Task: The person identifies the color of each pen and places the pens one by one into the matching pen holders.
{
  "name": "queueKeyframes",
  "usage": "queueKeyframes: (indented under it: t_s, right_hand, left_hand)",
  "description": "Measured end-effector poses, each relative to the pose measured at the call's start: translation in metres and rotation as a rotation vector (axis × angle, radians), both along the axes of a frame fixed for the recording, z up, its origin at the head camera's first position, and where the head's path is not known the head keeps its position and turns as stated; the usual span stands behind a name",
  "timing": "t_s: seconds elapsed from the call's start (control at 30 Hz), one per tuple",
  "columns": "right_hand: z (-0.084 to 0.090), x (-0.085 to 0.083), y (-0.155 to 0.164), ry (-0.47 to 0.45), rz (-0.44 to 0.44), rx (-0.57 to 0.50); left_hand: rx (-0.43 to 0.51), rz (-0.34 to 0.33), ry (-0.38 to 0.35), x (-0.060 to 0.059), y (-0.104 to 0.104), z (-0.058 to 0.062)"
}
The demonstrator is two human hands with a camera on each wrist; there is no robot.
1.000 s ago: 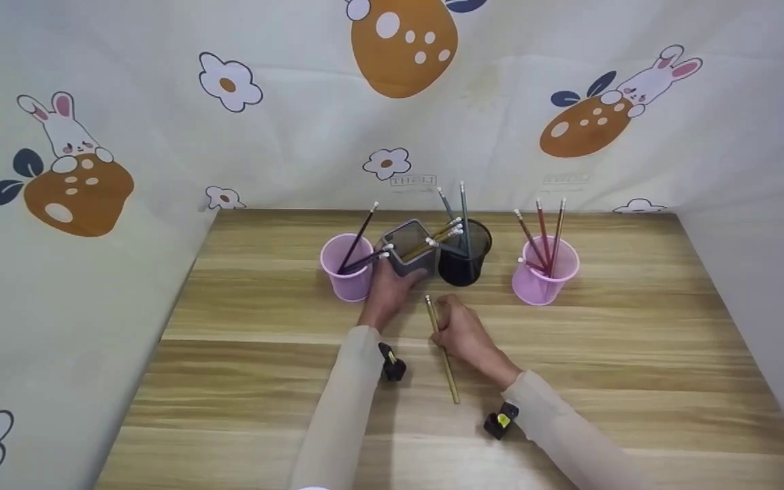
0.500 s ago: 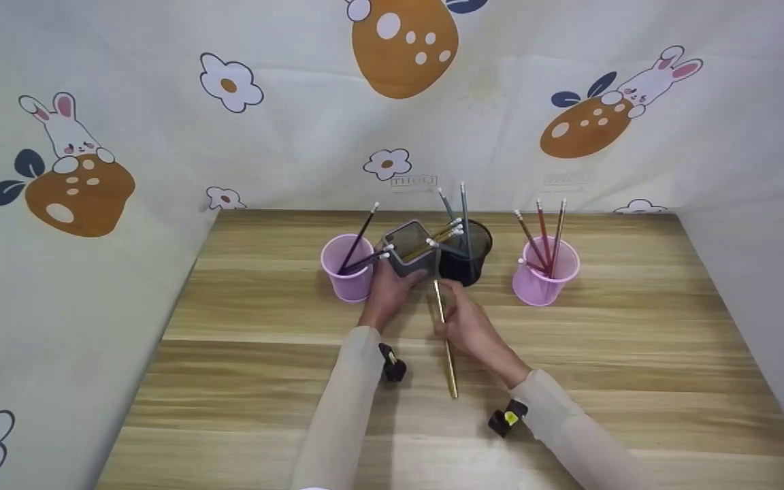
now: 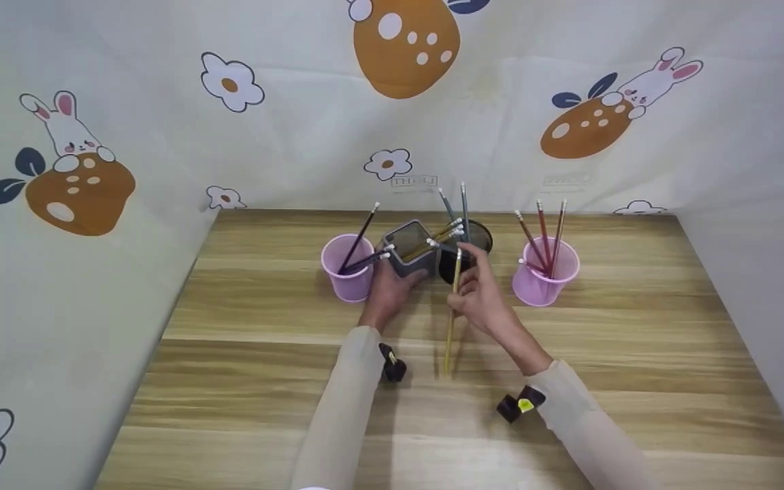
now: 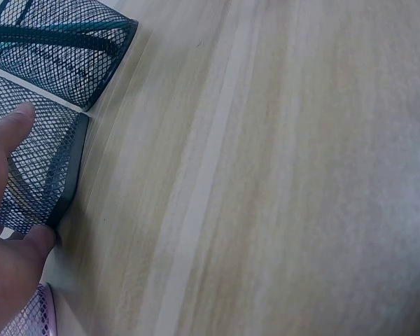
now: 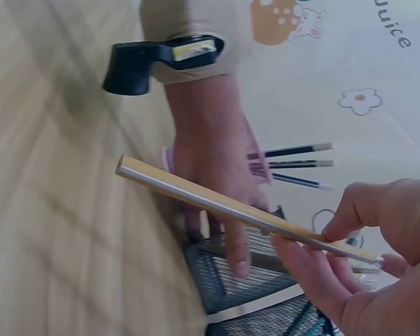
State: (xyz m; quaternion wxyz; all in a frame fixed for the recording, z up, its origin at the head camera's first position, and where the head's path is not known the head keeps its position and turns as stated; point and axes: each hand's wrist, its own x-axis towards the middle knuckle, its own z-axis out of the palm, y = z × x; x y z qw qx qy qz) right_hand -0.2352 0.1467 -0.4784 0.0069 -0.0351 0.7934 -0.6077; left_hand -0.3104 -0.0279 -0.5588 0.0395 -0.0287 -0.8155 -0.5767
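My left hand (image 3: 389,292) grips the square mesh pencil holder (image 3: 405,238) low on its front, with the thumb along the mesh. Gold pencils lean inside that holder, their eraser ends over its right rim. My right hand (image 3: 484,296) pinches a gold pencil (image 3: 452,333) near its white eraser end, the eraser uppermost. The flat, unsharpened end (image 5: 129,168) points down and back toward the person. Behind the right hand's fingertips stands a round black mesh pencil holder (image 3: 480,238), partly hidden, with grey-green pencils in it.
A pink mesh cup (image 3: 350,286) with dark pencils stands left of the square holder. Farther right is another pink cup (image 3: 537,292) with red and brown pencils. The wooden table (image 3: 242,381) meets a patterned cloth backdrop (image 3: 297,150) at its back and sides.
My right hand has raised the gold pencil and carried it forward and slightly right, in front of the black holder; the pencil now stands more upright. My left hand stays on the square holder.
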Motion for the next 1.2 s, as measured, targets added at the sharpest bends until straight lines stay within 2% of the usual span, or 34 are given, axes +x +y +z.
queueKeyframes:
  t_s: [0.13, 0.23, 0.33, 0.47, 0.67, 0.8, 0.97, 1.2]
  right_hand:
    - [0.013, -0.004, 0.001, 0.082, -0.038, -0.047]
    - [0.022, -0.007, 0.003, 0.123, -0.061, -0.039]
    - [0.032, -0.01, 0.002, 0.152, -0.092, -0.08]
    - [0.046, -0.013, 0.001, 0.193, -0.172, -0.159]
    - [0.062, -0.023, -0.003, 0.323, -0.288, -0.272]
    - [0.069, -0.03, -0.007, 0.381, -0.325, -0.342]
    - [0.075, -0.039, -0.011, 0.406, -0.364, -0.401]
    - [0.069, -0.054, -0.011, 0.446, -0.434, -0.451]
  left_hand:
    - [-0.007, -0.001, -0.021, 0.0, 0.0, 0.0]
    - [-0.011, -0.001, -0.032, 0.0, 0.0, 0.0]
    - [-0.014, -0.003, -0.035, 0.0, 0.0, 0.0]
    - [-0.008, -0.006, -0.032, 0.001, 0.0, 0.001]
    - [0.026, -0.02, -0.003, 0.001, 0.0, -0.001]
    - [0.042, -0.027, 0.01, 0.0, 0.0, -0.003]
    - [0.059, -0.029, -0.028, 0.002, 0.0, -0.001]
    - [0.035, -0.015, -0.044, 0.0, 0.0, 0.0]
